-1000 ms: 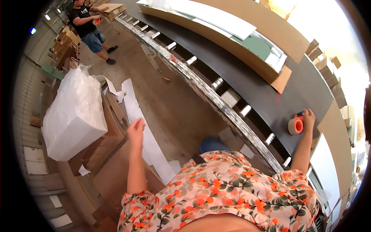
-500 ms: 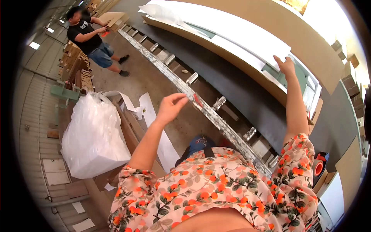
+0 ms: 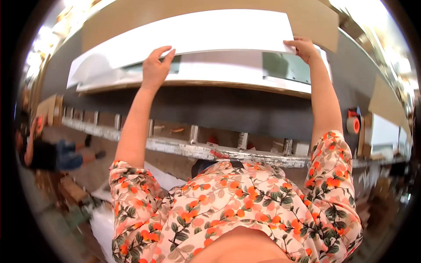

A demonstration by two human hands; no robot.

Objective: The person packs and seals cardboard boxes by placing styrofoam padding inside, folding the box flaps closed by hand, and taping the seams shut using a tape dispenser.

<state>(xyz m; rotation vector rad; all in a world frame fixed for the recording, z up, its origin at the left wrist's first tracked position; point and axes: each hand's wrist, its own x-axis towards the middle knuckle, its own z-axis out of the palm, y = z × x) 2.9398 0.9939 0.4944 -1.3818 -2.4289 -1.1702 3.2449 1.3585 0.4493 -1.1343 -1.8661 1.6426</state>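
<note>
A long white panel [image 3: 219, 30] lies tilted over an open cardboard carton [image 3: 210, 84] on the dark worktable. My right hand [image 3: 306, 50] grips the panel's right end, fingertips on its near corner. At the panel's near edge, left of the middle, my left hand [image 3: 154, 70] is raised with thumb and forefinger apart; whether it touches the panel is hard to tell. Beneath that edge, white packing and grey-green pieces [image 3: 285, 66] show inside the carton. Translucent wrapping [image 3: 96, 70] lies by the panel's left end.
A worn metal roller rail [image 3: 188, 148] runs along the worktable's near side [image 3: 219, 105]. An orange tape roll [image 3: 353, 125] stands at the right. Another person [image 3: 57, 153] holds a cardboard piece at the far left. White plastic wrap [image 3: 103, 228] lies at lower left.
The view has swung right toward the table. My left hand has gone from above the rail to the panel's near edge. My right hand stays at the panel's right end.
</note>
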